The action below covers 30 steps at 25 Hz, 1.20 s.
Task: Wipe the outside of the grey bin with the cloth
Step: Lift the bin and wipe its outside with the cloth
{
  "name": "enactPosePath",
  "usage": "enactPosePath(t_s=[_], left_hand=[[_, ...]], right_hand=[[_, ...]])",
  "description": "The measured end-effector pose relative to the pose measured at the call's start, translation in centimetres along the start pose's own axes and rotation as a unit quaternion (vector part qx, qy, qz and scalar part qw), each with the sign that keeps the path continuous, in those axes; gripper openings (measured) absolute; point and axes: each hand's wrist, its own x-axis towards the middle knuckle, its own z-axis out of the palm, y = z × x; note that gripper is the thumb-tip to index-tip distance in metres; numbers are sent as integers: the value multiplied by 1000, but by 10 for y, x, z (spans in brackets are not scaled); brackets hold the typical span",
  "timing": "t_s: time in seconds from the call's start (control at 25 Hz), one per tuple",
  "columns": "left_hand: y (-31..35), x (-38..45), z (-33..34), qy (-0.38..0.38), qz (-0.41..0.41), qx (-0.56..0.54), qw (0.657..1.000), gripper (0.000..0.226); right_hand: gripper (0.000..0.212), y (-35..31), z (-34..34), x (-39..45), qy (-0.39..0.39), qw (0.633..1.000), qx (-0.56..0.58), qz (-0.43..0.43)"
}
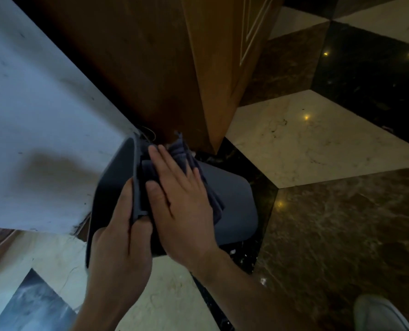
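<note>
The grey bin (232, 201) is tipped over on its side on the floor, its open rim toward the left. My left hand (120, 237) grips the rim, fingers curled over its edge. My right hand (177, 199) lies flat with fingers spread on a dark blue cloth (182, 151), pressing it against the bin's outer wall near the rim. Most of the cloth is hidden under my palm; folds stick out past my fingertips and along the right side of my hand.
A white wall or panel (31, 115) fills the left. A brown wooden cabinet (170, 68) stands just behind the bin. The polished floor (318, 144) has cream, brown and black marble tiles. A white shoe (380, 314) shows at the bottom right.
</note>
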Motion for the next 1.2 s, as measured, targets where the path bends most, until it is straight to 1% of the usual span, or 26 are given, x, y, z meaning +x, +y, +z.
enactPosePath(t_s=[0.08,0.16,0.24,0.28,0.36,0.44,0.48,0.56,0.6,0.68,0.76,0.84,0.92,1.0,1.04,1.08,1.12,1.16,1.2], left_hand=[[-5,1,-5,17,-26,-6,1000,60],[-13,5,-11,30,-68,-26,997,59],[-20,8,-16,32,-107,-34,993,60],[-22,8,-18,31,-113,-34,992,60],[-23,6,-22,27,-108,-36,993,59],[-22,3,-23,18,-90,-35,995,57],[-21,1,-22,16,-79,-31,996,57],[-17,-3,-22,14,-53,-16,998,56],[-16,-6,-21,12,-42,-10,999,55],[-15,-15,-20,8,-32,-17,999,55],[-15,-22,-17,1,-30,-20,999,58],[-12,-26,-12,-1,-25,-17,1000,58],[-7,-28,-10,6,-11,-10,1000,58],[-7,-26,-11,18,-16,-17,1000,58],[-8,-26,-12,22,-19,-23,999,58],[-10,-25,-14,25,-23,-26,999,58],[-11,-25,-17,26,-31,-26,999,58],[-14,-24,-19,26,-42,-29,998,58],[-17,-22,-21,29,-59,-38,997,57]], right_hand=[[53,23,1,2,-25,998,-53,33],[52,53,-2,8,-43,991,-80,97],[49,88,-7,10,-42,982,-87,161],[47,106,-10,9,-28,979,-74,189],[44,134,-14,3,20,968,0,251],[43,154,-20,-3,66,938,102,325],[42,161,-23,-5,74,922,137,354],[41,167,-30,-5,75,906,146,389],[41,166,-32,-3,73,908,128,392],[41,151,-36,3,70,924,62,370],[38,121,-35,10,88,946,27,311],[33,77,-24,9,83,969,57,225],[31,31,-9,-5,69,988,70,120],[30,2,5,-23,37,998,48,23],[32,-2,10,-32,17,1000,18,-15],[36,3,12,-39,1,999,-20,-36],[41,14,10,-44,-4,998,-60,-34],[45,30,6,-47,-2,996,-94,-6],[47,49,0,-48,0,992,-118,40]])
